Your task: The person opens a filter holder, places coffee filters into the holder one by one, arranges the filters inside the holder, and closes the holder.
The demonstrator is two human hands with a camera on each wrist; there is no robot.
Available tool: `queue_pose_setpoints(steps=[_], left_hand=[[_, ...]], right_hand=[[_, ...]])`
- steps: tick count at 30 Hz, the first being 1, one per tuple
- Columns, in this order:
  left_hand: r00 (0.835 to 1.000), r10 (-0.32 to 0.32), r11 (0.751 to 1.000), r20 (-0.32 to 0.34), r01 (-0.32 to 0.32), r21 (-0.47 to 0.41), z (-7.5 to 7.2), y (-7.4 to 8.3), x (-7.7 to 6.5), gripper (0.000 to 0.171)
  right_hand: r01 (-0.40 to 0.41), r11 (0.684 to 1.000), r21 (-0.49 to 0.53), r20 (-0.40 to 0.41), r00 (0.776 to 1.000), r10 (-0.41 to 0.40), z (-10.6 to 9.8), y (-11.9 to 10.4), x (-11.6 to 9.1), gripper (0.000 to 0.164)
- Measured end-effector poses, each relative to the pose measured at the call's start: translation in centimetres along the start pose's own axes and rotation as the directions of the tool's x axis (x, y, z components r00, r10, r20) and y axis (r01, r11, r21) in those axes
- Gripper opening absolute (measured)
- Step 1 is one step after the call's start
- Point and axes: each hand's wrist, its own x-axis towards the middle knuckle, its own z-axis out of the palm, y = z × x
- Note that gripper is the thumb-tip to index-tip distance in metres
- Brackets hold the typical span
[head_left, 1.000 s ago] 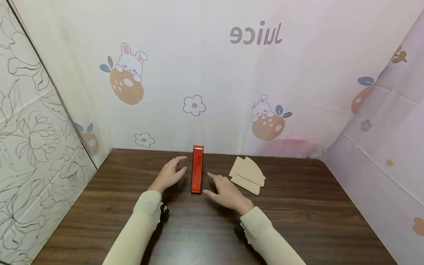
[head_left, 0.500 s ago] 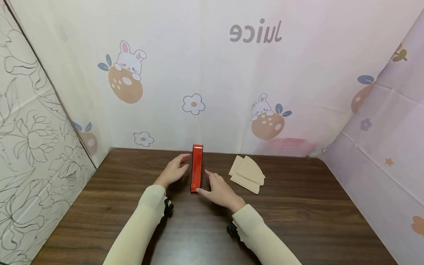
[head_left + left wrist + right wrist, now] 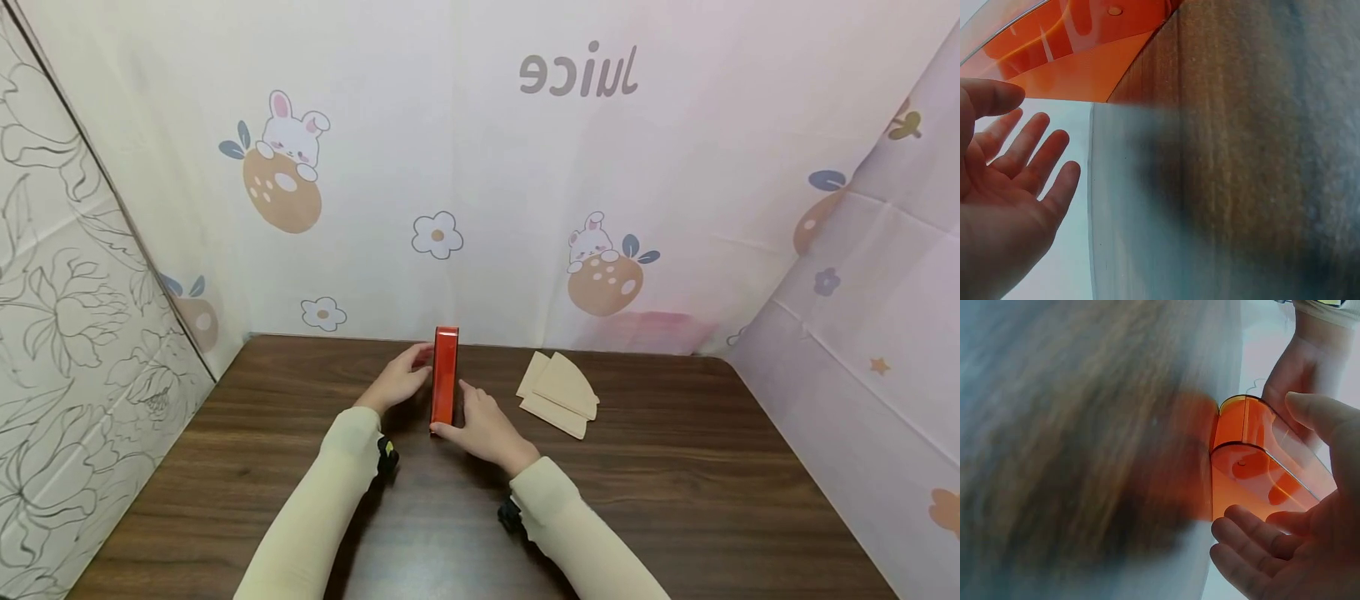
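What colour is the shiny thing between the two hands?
The shiny thing is red-orange; it shows best in the head view.

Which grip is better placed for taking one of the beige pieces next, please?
The right grip, I would judge: it is nearer the beige pieces, on their side of the orange holder. The left grip is on the holder's other side.

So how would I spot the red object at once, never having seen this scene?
On the dark wooden table, toward its back edge, the left hand and right hand face each other. Between them is the red object: long, narrow, glossy and see-through, unlike the beige paper pieces lying flat to its right.
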Motion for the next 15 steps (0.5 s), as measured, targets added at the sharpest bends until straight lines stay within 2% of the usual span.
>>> queue_pose_setpoints(steps=[7,15], left_hand=[[0.998,-0.018,0.999,0.057,0.02,-0.046,0.29,0.19,0.06,0.053],[0.997,-0.028,0.998,0.067,0.032,-0.057,0.56,0.25,0.13,0.056]], right_hand=[[-0.017,1.0,-0.004,0.007,1.0,0.017,0.4,-0.32,0.27,0.092],[-0.044,0.999,-0.011,0.036,0.998,0.044,0.77,-0.4,0.63,0.091]])
